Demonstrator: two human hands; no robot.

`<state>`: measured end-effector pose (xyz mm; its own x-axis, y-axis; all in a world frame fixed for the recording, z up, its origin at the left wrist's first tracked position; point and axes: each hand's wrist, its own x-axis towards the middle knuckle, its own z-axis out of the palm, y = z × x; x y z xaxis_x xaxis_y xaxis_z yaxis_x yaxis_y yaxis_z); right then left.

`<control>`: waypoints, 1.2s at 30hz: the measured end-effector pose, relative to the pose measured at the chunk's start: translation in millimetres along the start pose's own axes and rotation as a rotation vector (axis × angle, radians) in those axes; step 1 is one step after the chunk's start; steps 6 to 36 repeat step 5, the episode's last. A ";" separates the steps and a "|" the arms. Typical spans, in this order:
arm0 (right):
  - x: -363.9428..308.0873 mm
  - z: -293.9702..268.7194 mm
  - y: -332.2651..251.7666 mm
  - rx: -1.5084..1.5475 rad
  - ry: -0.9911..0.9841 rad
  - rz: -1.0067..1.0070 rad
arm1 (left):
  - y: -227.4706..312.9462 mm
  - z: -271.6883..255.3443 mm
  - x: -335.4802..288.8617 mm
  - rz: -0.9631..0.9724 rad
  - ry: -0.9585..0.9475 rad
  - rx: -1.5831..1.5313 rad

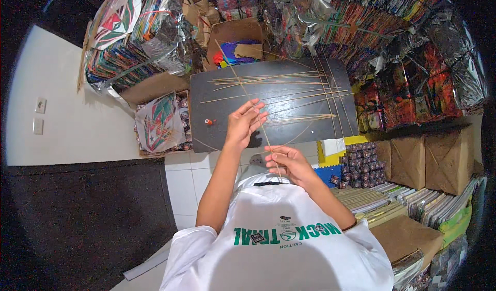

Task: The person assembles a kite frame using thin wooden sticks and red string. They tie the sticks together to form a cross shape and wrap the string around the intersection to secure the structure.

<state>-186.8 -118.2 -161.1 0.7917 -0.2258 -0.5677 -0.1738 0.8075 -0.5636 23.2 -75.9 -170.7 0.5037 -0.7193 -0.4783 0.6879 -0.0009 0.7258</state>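
A long thin bamboo stick (238,77) slants from above the table's far edge down toward my shirt. My left hand (245,123) is closed around its middle, with the fingertips bent together. Lower down, my right hand (290,163) pinches the same stick near its lower end, thumb against fingers. A thin curved stick (217,150) bows across it close to my right hand; whether the two are tied there I cannot tell. Several loose bamboo sticks (279,78) lie on the black table (206,136) beyond my hands. Left of my left hand sits a small orange-red thread spool (209,122).
An open cardboard box (235,30) with coloured sheets stands behind the table. Wrapped stacks (139,43) of printed sheets rise at left and right. Small dark spools or packets (361,164) are piled at the right, near brown parcels (449,159). A printed kite-like sheet (161,121) lies at left.
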 end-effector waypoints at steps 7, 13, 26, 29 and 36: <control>2.7 -3.2 0.9 -0.025 -0.030 0.031 | 1.5 -9.7 10.7 -0.008 -0.021 -0.100; 2.7 -3.2 0.9 -0.025 -0.030 0.031 | 1.5 -9.7 10.7 -0.008 -0.021 -0.100; 2.7 -3.2 0.9 -0.025 -0.030 0.031 | 1.5 -9.7 10.7 -0.008 -0.021 -0.100; 2.7 -3.2 0.9 -0.025 -0.030 0.031 | 1.5 -9.7 10.7 -0.008 -0.021 -0.100; 2.7 -3.2 0.9 -0.025 -0.030 0.031 | 1.5 -9.7 10.7 -0.008 -0.021 -0.100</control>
